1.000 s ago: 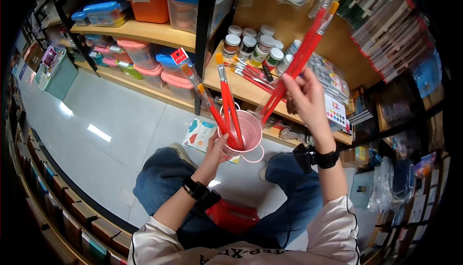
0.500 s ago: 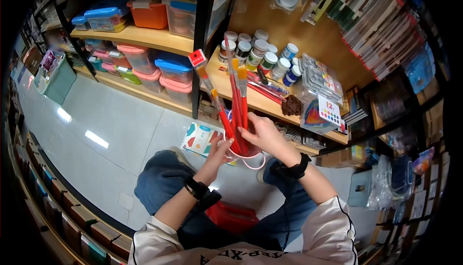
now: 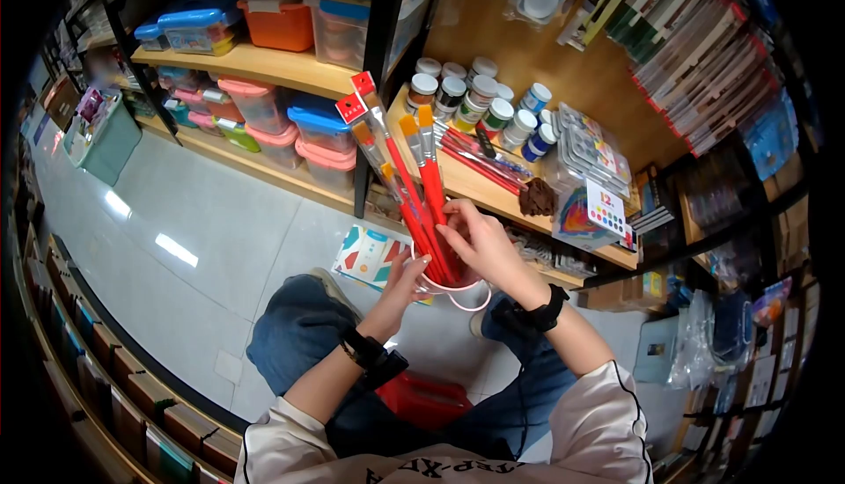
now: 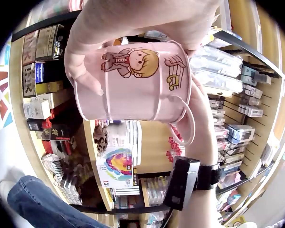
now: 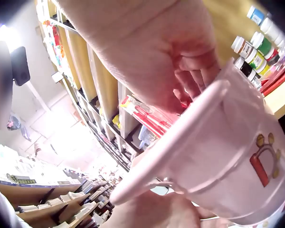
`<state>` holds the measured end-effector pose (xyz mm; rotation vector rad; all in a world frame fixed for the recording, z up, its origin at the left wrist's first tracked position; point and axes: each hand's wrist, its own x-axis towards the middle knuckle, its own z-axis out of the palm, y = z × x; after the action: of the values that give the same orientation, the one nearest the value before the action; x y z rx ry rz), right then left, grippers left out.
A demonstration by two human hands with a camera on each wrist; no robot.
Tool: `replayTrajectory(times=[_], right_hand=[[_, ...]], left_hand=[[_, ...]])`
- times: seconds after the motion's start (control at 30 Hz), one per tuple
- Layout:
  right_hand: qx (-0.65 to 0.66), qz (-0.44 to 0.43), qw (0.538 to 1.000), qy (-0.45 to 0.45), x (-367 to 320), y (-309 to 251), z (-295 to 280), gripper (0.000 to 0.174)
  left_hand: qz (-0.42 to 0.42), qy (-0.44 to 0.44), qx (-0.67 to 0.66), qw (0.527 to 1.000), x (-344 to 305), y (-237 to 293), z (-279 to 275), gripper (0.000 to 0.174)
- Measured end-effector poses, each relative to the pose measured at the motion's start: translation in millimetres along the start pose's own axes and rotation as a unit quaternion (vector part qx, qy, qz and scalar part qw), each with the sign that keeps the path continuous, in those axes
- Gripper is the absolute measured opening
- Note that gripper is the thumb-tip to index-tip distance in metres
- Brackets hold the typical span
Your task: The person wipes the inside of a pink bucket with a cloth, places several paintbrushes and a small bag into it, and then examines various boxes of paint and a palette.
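A small pink bucket [image 4: 133,105] with a cartoon child printed on its side is gripped by my left hand [image 3: 396,295]. In the left wrist view, the fingers curl round its wall. Several red-handled paintbrushes [image 3: 432,181] stand in the bucket, bristles up, some with red tags and clear sleeves. Just above the rim, my right hand [image 3: 482,248] pinches the handles on the right side of the bunch. The right wrist view shows that hand over the bucket's mouth, with red handles partly hidden behind the palm.
Ahead, a wooden shelf [image 3: 480,187] carries paint jars [image 3: 483,97], more brushes and a boxed paint set [image 3: 606,207]. Lidded plastic boxes [image 3: 255,106] fill the shelves at left. A printed booklet [image 3: 365,253] lies on the floor beyond the left knee.
My right hand has come down and left from above the shelf, bringing its paintbrushes into the bucket. Since half a second ago the bunch has spread slightly. The left hand keeps holding the bucket.
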<state>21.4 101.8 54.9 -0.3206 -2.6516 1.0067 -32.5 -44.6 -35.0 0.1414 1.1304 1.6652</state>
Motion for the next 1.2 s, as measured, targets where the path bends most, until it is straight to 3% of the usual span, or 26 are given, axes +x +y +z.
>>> replayTrajectory(times=[0.3,0.4,0.5,0.6,0.63,0.7,0.77,0.83,1.0,1.2], right_hand=[[0.051,0.022,0.998,-0.006,1.5,-2.3,-3.2,0.019],[0.079,0.034,0.995,0.053,7.2,10.4,-11.3,0.019],[0.130,0.110,0.979,0.112,19.0,41.4,-19.6,0.019],[-0.029,0.145,0.984,0.100,33.6,99.3,-16.6,0.022],[-0.026,0.147,0.984,0.101,34.2,127.9,-10.4,0.022],[-0.183,0.043,0.974,0.123,37.4,180.3,3.7,0.026],[-0.260,0.063,0.959,0.092,46.3,207.1,8.2,0.031],[-0.247,0.063,0.959,0.127,57.6,206.8,7.8,0.031],[-0.417,0.055,0.903,0.090,78.6,217.4,12.0,0.026],[-0.411,0.080,0.906,0.066,87.3,226.5,14.2,0.028]], left_hand=[[-0.001,0.015,-0.016,1.000,1.5,-1.4,-1.4,0.070],[0.008,0.047,-0.009,0.999,-1.1,4.6,-1.9,0.064],[0.015,0.064,0.000,0.998,-2.9,7.6,-11.8,0.059],[0.022,0.083,-0.007,0.996,-3.7,9.0,-19.8,0.063],[0.020,0.085,-0.005,0.996,-3.0,7.9,-22.8,0.063],[0.021,0.079,-0.011,0.997,-2.3,6.4,-29.4,0.065],[0.022,0.089,-0.012,0.996,-3.1,6.4,-32.0,0.066],[0.009,0.061,-0.040,0.997,-4.6,8.1,-34.8,0.060],[-0.012,0.051,-0.064,0.997,-6.1,12.5,-31.6,0.059],[0.009,0.040,-0.079,0.996,-2.2,4.6,-35.5,0.056]])
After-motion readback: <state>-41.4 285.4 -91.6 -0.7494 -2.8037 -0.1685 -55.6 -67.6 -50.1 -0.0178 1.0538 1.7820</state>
